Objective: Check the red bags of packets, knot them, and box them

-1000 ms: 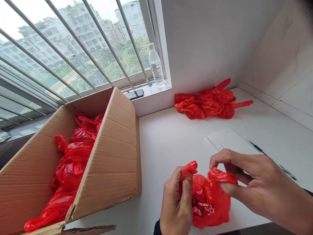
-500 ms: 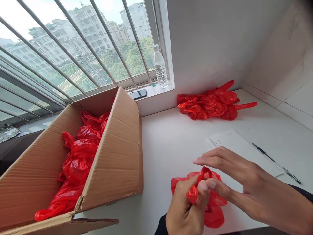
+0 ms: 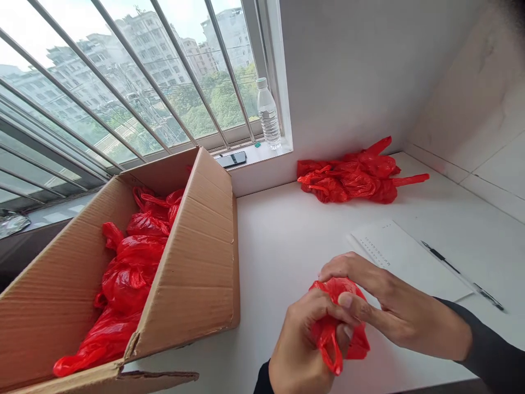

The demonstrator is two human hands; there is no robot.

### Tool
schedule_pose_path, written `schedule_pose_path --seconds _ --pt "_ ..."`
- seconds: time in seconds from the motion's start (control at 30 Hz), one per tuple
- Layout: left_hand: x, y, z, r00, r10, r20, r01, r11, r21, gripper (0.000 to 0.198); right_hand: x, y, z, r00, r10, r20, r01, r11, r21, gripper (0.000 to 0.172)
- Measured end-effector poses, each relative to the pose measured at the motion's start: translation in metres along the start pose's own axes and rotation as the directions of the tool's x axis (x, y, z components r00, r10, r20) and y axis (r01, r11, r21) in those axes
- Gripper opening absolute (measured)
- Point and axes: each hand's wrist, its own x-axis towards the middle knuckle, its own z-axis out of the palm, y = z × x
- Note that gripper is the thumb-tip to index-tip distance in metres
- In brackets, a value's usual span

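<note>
A crumpled red plastic bag (image 3: 341, 287) is bunched between my two hands, just above the front part of the white tabletop. My left hand (image 3: 301, 339) is closed round it, and a loop of the bag's handle pokes out below the fingers. From the right, my right hand (image 3: 385, 306) pinches the bag, its thumb on the near side and its fingers curled over the far side. Part of the bag is hidden behind both hands.
On the left stands an open cardboard box (image 3: 197, 262) with several red bags (image 3: 131, 273) inside. More red bags (image 3: 353, 175) lie against the back wall. Paper (image 3: 414, 262) and a pen (image 3: 447, 260) are at right. A water bottle (image 3: 268, 117) and phone (image 3: 230, 160) rest on the windowsill.
My right hand has come down from above and now grips the bag beside my left. The bag is gathered up closer into the hands, and a handle loop has come out below.
</note>
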Motion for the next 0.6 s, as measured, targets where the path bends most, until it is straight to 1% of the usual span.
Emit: schedule_pose_path --seconds 0.03,0.07,0.13,0.2,0.23,0.3,0.33,0.4,0.47,0.5,0.53,0.6 --pt "-0.001 -0.003 0.001 0.999 0.043 -0.003 -0.043 0.997 0.070 0.009 0.004 0.003 0.002 1.000 0.010 0.018 -0.010 1.000 0.030 0.028" --pt "-0.002 -0.006 0.003 0.995 0.099 -0.015 -0.095 0.983 0.160 0.011 0.007 0.005 0.005 0.999 0.035 0.039 -0.037 0.998 0.059 0.030" --pt "-0.005 -0.015 0.004 0.972 0.226 -0.057 -0.192 0.914 0.356 0.025 0.013 0.006 0.009 0.991 0.108 0.083 -0.116 0.988 0.104 0.037" --pt "-0.009 -0.025 0.005 0.938 0.329 -0.105 -0.237 0.834 0.497 0.029 0.015 0.007 0.013 0.980 0.154 0.124 -0.170 0.977 0.132 0.040" --pt "-0.010 -0.030 0.006 0.924 0.358 -0.137 -0.235 0.811 0.536 0.028 0.016 0.008 0.015 0.977 0.156 0.143 -0.176 0.974 0.140 0.038" --pt "-0.014 -0.040 0.006 0.901 0.387 -0.197 -0.214 0.790 0.574 0.026 0.016 0.012 0.020 0.978 0.119 0.173 -0.146 0.978 0.151 0.033" --pt "-0.016 -0.044 0.005 0.889 0.405 -0.213 -0.211 0.777 0.594 0.027 0.016 0.015 0.023 0.979 0.094 0.181 -0.123 0.981 0.151 0.032" --pt "-0.019 -0.050 0.003 0.873 0.443 -0.204 -0.226 0.738 0.636 0.033 0.016 0.021 0.028 0.980 0.056 0.188 -0.082 0.988 0.134 0.029" --pt "-0.022 -0.053 -0.001 0.870 0.463 -0.169 -0.235 0.692 0.683 0.043 0.016 0.024 0.032 0.985 0.041 0.169 -0.056 0.995 0.088 0.030" --pt "-0.023 -0.053 -0.004 0.876 0.462 -0.141 -0.240 0.669 0.703 0.050 0.016 0.023 0.032 0.989 0.038 0.146 -0.047 0.998 0.053 0.029" --pt "-0.024 -0.053 -0.006 0.882 0.459 -0.104 -0.253 0.650 0.717 0.056 0.015 0.022 0.032 0.994 0.029 0.104 -0.030 0.999 0.010 0.029" --pt "-0.027 -0.052 -0.012 0.889 0.458 -0.032 -0.296 0.624 0.723 0.063 0.013 0.020 0.030 0.999 -0.026 -0.047 0.021 0.995 -0.097 0.027"
